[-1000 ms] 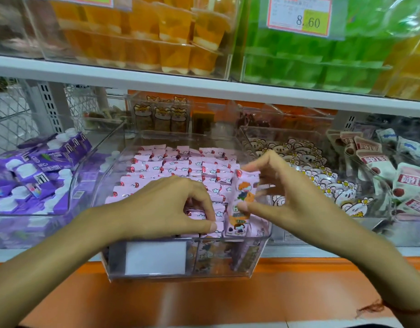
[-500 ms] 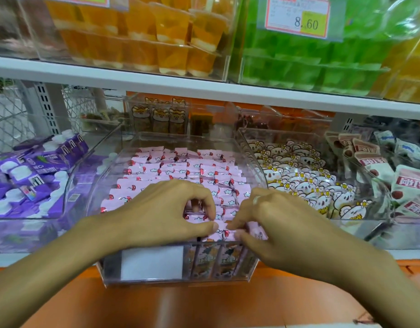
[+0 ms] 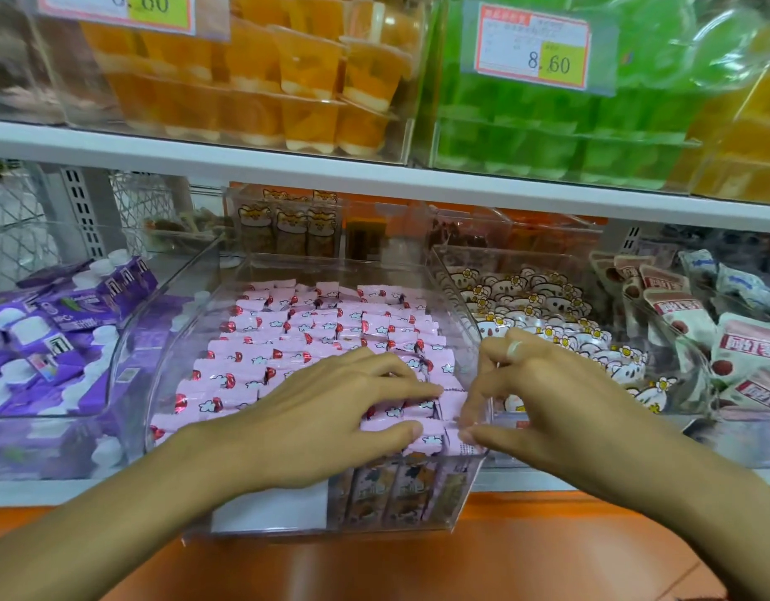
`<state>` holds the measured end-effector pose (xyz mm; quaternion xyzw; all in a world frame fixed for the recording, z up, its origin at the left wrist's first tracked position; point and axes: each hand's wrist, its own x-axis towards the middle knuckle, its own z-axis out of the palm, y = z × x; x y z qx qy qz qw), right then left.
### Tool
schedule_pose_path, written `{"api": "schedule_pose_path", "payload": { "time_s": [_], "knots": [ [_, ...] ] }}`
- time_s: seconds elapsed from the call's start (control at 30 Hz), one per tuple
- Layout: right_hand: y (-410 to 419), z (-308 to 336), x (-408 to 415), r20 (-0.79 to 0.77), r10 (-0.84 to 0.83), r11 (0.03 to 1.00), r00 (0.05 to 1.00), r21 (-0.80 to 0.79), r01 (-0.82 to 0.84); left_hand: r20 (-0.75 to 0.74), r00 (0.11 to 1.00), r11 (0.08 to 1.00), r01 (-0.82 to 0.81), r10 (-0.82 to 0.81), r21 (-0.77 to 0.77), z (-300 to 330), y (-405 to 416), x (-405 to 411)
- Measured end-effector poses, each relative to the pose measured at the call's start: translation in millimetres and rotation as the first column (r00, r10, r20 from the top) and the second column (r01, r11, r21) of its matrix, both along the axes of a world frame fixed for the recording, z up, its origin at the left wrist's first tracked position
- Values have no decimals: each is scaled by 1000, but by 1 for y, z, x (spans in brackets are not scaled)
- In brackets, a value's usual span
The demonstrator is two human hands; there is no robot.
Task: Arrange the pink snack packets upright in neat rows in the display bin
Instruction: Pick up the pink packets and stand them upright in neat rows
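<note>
1. Pink snack packets (image 3: pixel 314 340): standing upright in close rows inside the clear display bin (image 3: pixel 457 297), nearly full from back wall to front wall. Step in hand, by judgement: seating the last packets at the front right corner.

2. Left hand (image 3: pixel 322 422): lying flat over the front rows with fingers nearly straight, fingertips resting on the packet tops. Holding nothing, only pressing lightly. Better to keep this light pressure, so that the neighbouring rows do not tip while the corner is worked.

3. Right hand (image 3: pixel 543 409): at the front right corner, thumb and curled fingers pinching the top edge of a corner packet (image 3: pixel 454 440). Exact grasp partly hidden by the fingers, so cannot tell how many packets are pinched.

4. Good to push straight down, not sideways, until the top edge is level with the others.

5. Good to keep the printed face turned the same way as the packets seen through the front wall.

6. Risk, by judgement: thin soft wrappers bending or sliding under a neighbour when squeezed hard. Gentle pinch near the sealed edge is safer.

7. Worth avoiding the right wall of the bin, with the white cartoon packets (image 3: pixel 548 323) just beside.

8. After seating, a flat sweep over the tops to check an even height.
</note>
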<state>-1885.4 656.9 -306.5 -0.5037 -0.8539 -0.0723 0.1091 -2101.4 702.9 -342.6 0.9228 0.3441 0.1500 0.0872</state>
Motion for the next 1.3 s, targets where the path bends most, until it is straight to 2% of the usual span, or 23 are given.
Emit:
{"api": "schedule_pose_path", "payload": {
  "time_s": [0.13, 0.2, 0.27, 0.33, 0.43, 0.5, 0.57, 0.63, 0.7, 0.83, 0.9, 0.97, 1.03, 1.1, 1.17, 1.2, 1.23, 1.3],
  "knots": [
    [-1, -3, -1, -122, 82, 994, 989, -60, -90, -130, 991, 993, 23, -8, 114, -1, -2, 6],
    [-2, -1, -1, -255, 91, 989, 963, -91, -118, -144, 990, 989, 28, -7, 146, -1, -2, 7],
    [-4, 5, -1, -431, 111, 989, 896, -37, -140, -127, 992, 989, 32, -14, 141, -1, -1, 6],
    [-3, 12, -1, -631, 115, 993, 767, 55, -104, -93, 995, 996, 30, -22, 89, -2, 0, 5],
    [1, 17, 2, -842, 103, 984, 529, 163, 68, -48, 999, 1000, 27, -26, 13, -2, 1, 5],
    [5, 17, 4, -948, 37, 988, 315, 83, 134, 64, 998, 1000, -4, 5, -29, 1, 0, 6],
    [8, 15, 4, -986, -111, 991, 123, -101, 88, 251, 965, 991, -51, 80, -123, 9, -3, 8],
    [10, 11, 1, -973, -230, 973, 25, -230, 5, 433, 892, 955, 7, 128, -296, 17, -9, 12],
    [11, 7, -4, -959, -282, 957, -19, -280, -69, 523, 842, 902, 116, 133, -416, 22, -15, 17],
    [9, 5, -9, -957, -289, 950, -12, -285, -126, 542, 814, 835, 143, 206, -531, 26, -15, 20],
    [11, 4, -8, -964, -265, 960, 36, -267, -80, 552, 789, 799, 136, 270, -585, 27, -10, 17],
    [11, 2, -6, -958, -184, 983, 219, -182, 28, 574, 748, 755, 154, 332, -638, 27, -6, 14],
    [6, -1, -6, -881, -41, 999, 471, -41, 11, 583, 712, 690, 192, 391, -698, 28, -6, 14],
    [1, -3, -7, -705, 100, 995, 703, 57, -84, 571, 693, 653, 189, 441, -733, 29, -8, 14],
    [0, -7, -7, -409, 150, 984, 900, 149, -96, 553, 702, 651, 167, 448, -740, 30, -7, 14],
    [2, -9, -7, -297, 140, 978, 944, 190, -85, 541, 715, 661, 148, 443, -736, 30, -7, 14],
    [4, -8, -7, -260, 124, 973, 958, 220, -66, 527, 726, 672, 121, 442, -730, 30, -6, 14],
    [6, -5, -7, -327, 102, 963, 939, 267, -12, 522, 722, 691, 86, 454, -718, 31, -8, 15]
  ]
}}
